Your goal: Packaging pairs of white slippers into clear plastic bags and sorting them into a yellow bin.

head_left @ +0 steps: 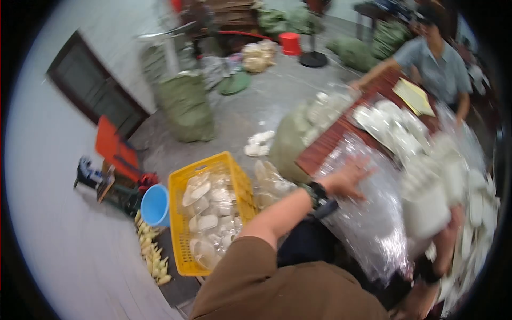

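Note:
My left hand (pixel 348 178) reaches forward with its fingers spread and lies on a big crinkled clear plastic bag (pixel 373 224); a black watch (pixel 318 195) sits on that wrist. My right hand (pixel 454 213) comes up from the lower right and grips a blurred stack of white moulded pieces (pixel 426 205) above the bag, its fingers mostly hidden behind the stack. More white pieces (pixel 392 125) cover the reddish-brown table (pixel 326 143) beyond.
A yellow crate (pixel 178 224) of bagged white pieces stands at my left beside a blue bucket (pixel 154 205) and pale pieces on the floor (pixel 152 256). Green sacks (pixel 186 106) stand further back. Another person in a grey shirt (pixel 440 66) works across the table.

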Demonstrator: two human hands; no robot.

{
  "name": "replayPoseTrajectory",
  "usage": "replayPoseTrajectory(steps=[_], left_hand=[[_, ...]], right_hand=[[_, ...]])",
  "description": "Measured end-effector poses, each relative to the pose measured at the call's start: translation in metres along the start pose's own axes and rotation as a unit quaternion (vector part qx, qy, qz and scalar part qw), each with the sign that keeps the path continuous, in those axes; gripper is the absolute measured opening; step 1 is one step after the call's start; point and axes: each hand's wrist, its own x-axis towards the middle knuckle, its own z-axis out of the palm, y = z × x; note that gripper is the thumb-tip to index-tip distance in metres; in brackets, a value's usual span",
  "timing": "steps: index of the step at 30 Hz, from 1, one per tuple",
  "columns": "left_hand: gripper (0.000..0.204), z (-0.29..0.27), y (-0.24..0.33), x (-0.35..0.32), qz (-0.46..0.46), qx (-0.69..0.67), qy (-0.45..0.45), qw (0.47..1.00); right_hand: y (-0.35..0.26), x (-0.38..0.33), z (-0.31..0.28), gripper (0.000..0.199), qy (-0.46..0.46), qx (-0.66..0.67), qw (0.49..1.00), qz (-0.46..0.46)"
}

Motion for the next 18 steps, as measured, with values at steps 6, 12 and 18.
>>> replayPoseTrajectory(steps=[6, 12, 18], left_hand=[[0.063, -0.032, -0.020, -0.006, -0.148, -0.622, 0.157, 0.753], [0.059, -0.050, 0.005, -0.005, -0.041, -0.258, 0.040, 0.964], [0.082, -0.011, 0.040, -0.004, -0.036, 0.052, -0.042, 0.997]], right_hand=[[-0.102, 0.030, 0.161, 0.028, -0.181, 0.264, 0.947, 0.003], [-0.111, 0.011, 0.188, 0.030, -0.195, 0.209, 0.958, 0.015], [-0.105, 0.055, 0.125, 0.036, -0.449, 0.266, 0.853, 0.028]])
